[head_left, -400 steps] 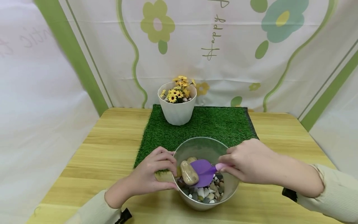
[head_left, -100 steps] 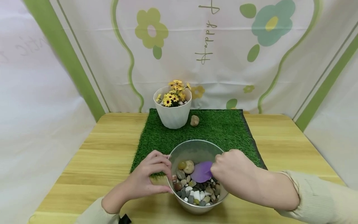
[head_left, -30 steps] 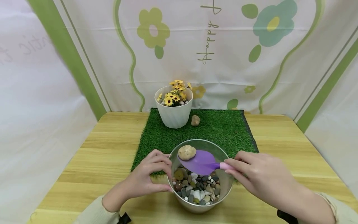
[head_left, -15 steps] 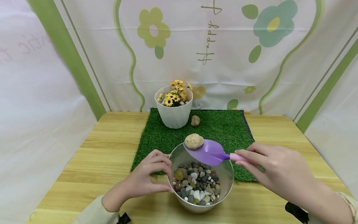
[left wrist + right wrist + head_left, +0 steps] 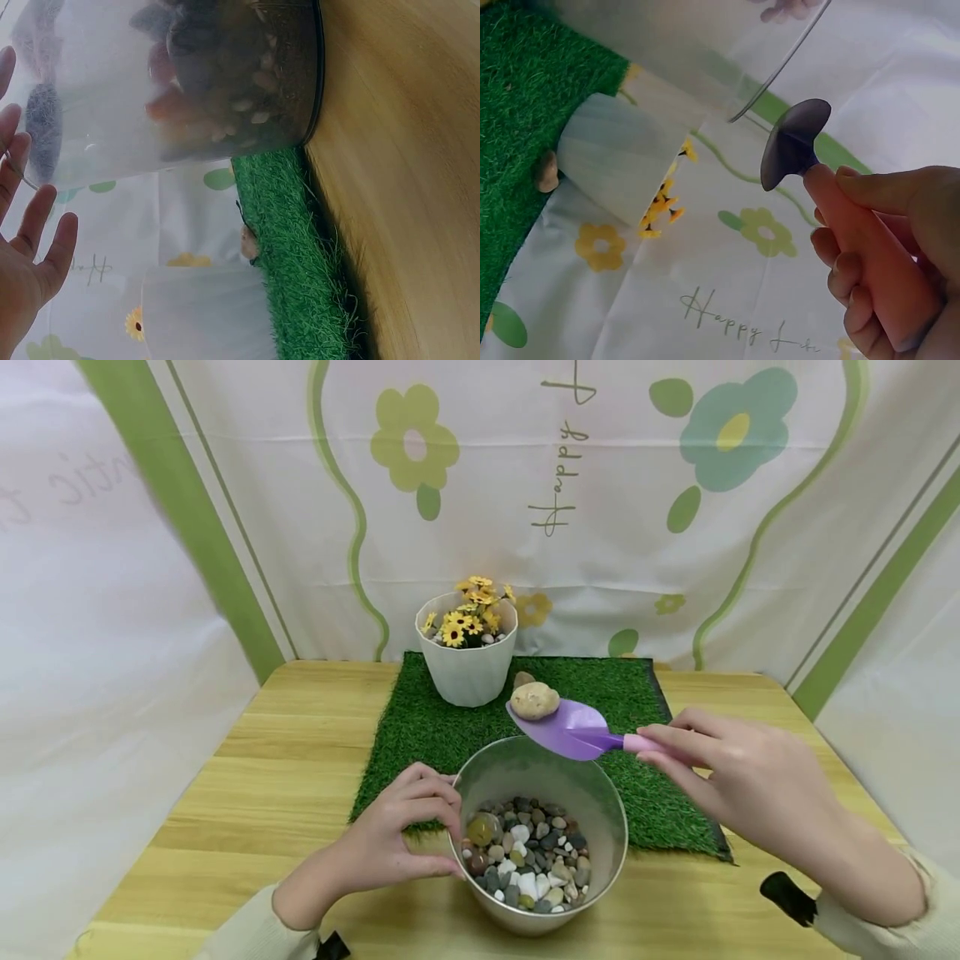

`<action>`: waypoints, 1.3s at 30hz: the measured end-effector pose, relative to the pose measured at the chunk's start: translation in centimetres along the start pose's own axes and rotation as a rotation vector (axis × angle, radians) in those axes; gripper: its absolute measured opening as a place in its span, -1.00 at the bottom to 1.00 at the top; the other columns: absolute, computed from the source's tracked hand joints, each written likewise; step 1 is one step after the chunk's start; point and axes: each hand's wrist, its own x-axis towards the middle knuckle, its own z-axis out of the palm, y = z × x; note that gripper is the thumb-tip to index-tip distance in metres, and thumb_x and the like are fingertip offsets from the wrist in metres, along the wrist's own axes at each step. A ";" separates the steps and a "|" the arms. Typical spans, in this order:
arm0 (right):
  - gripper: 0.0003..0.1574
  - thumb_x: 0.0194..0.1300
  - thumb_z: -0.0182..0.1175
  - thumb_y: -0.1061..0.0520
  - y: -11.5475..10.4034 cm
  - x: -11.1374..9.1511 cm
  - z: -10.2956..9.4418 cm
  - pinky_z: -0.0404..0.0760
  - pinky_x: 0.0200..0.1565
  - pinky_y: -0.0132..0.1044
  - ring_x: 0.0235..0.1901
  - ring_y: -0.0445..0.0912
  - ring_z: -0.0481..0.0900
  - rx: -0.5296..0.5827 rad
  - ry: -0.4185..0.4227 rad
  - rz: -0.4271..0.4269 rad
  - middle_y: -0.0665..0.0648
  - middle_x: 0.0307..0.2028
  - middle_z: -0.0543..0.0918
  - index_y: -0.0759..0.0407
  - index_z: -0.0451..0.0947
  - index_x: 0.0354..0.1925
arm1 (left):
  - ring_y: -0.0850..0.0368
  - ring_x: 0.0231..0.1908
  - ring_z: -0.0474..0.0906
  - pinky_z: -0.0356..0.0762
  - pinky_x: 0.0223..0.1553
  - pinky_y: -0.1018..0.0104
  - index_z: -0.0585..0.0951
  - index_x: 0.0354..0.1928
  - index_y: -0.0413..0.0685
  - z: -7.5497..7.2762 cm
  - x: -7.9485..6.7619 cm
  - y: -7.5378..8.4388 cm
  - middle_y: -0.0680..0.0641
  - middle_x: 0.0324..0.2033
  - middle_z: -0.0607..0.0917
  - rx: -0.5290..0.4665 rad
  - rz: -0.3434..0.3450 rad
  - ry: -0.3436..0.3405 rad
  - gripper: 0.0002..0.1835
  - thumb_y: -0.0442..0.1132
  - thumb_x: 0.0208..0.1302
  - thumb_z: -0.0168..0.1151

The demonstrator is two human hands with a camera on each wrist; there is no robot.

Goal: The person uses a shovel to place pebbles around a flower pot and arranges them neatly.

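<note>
A clear plastic bucket (image 5: 604, 810) stands near the front, its bottom covered with mixed pebbles (image 5: 540, 860). My left hand (image 5: 405, 827) holds its left rim, fingertips bent over the edge and thumb lower on the side. My right hand (image 5: 750, 777) grips the pink handle of a small garden trowel (image 5: 581, 731) with a purple blade. On the blade's tip sits a large beige stone (image 5: 535, 701), held above the bucket's far rim and over the grass mat. In the right wrist view, fingers wrap the trowel handle (image 5: 866, 255); the stone is hidden there behind the blade.
A white pot (image 5: 468, 672) with yellow flowers (image 5: 472, 620) stands at the back of the artificial grass mat (image 5: 420, 727). Beside it lies a brown stone (image 5: 522, 678), partly covered by the beige one. The wooden table (image 5: 300, 752) ends at a printed curtain (image 5: 285, 510).
Earlier the trowel worked inside the bucket, and a stone appeared beside the pot. Over the last second it has risen with the beige stone, up and away past the far rim. The left hand stayed.
</note>
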 end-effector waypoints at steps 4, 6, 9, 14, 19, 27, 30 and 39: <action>-0.33 0.33 -0.12 -0.35 1.2 -0.4 1.2 0.02 -0.78 -0.52 -0.73 -0.33 0.27 -0.011 -0.047 0.041 -0.15 -0.52 0.50 0.06 0.73 -0.26 | 0.06 -0.11 0.36 0.35 0.16 0.11 0.54 -0.40 0.03 -0.3 0.4 0.9 0.07 -0.24 0.56 -0.006 -0.010 0.005 -0.70 -0.17 -0.18 0.50; -0.33 0.32 -0.12 -0.36 1.7 -0.5 2.0 0.01 -0.78 -0.50 -0.74 -0.32 0.27 -0.019 -0.048 0.049 -0.13 -0.52 0.51 0.05 0.72 -0.26 | 0.07 -0.12 0.36 0.35 0.16 0.12 0.54 -0.41 0.03 -0.4 0.5 1.0 0.08 -0.25 0.56 -0.004 -0.013 0.008 -0.70 -0.17 -0.17 0.50; -0.32 0.32 -0.13 -0.37 2.5 -0.6 3.5 0.04 -0.79 -0.49 -0.73 -0.31 0.27 -0.016 -0.064 0.068 -0.11 -0.50 0.53 0.05 0.72 -0.26 | 0.07 -0.13 0.37 0.37 0.14 0.10 0.55 -0.41 0.03 -0.5 0.4 1.0 0.08 -0.25 0.57 0.003 -0.016 0.013 -0.70 -0.16 -0.17 0.50; -0.38 0.33 -0.07 -0.32 3.5 -1.1 6.1 0.14 -0.77 -0.46 -0.71 -0.29 0.29 0.013 -0.135 0.112 -0.07 -0.47 0.56 0.06 0.72 -0.24 | 0.07 -0.12 0.36 0.37 0.13 0.08 0.55 -0.40 0.04 -0.6 0.1 1.0 0.08 -0.24 0.57 0.009 -0.017 0.020 -0.70 -0.15 -0.16 0.50; -0.57 0.25 0.13 -0.20 4.5 -1.7 9.0 0.20 -0.74 -0.45 -0.70 -0.29 0.28 0.048 -0.168 0.153 -0.08 -0.49 0.53 0.06 0.71 -0.23 | 0.07 -0.11 0.35 0.35 0.15 0.06 0.55 -0.40 0.04 -0.5 -0.1 0.8 0.08 -0.24 0.56 -0.001 -0.027 0.018 -0.70 -0.15 -0.15 0.50; -0.57 0.26 0.13 -0.21 6.1 -2.8 13.5 0.26 -0.78 -0.38 -0.70 -0.17 0.42 0.031 -0.193 0.137 -0.02 -0.49 0.57 0.05 0.72 -0.26 | 0.04 -0.07 0.36 0.35 0.14 0.09 0.55 -0.38 0.07 -0.1 -0.7 -0.2 0.08 -0.22 0.56 0.010 -0.016 0.007 -0.70 -0.11 -0.15 0.49; -0.47 0.31 0.01 -0.27 6.8 -3.2 14.6 0.28 -0.79 -0.34 -0.70 -0.13 0.45 0.017 -0.183 0.107 0.00 -0.49 0.58 0.06 0.72 -0.28 | 0.05 -0.08 0.36 0.35 0.14 0.09 0.55 -0.39 0.08 0.1 -0.5 -0.4 0.08 -0.22 0.56 0.012 -0.007 0.006 -0.70 -0.10 -0.14 0.49; -0.54 0.32 0.05 -0.20 7.4 -3.3 16.9 0.27 -0.78 -0.34 -0.72 -0.17 0.40 0.013 -0.207 0.061 0.01 -0.54 0.53 0.06 0.72 -0.30 | 0.04 -0.10 0.37 0.36 0.14 0.08 0.55 -0.40 0.01 -0.1 0.5 0.6 0.07 -0.25 0.55 -0.020 0.006 0.005 -0.70 -0.18 -0.17 0.50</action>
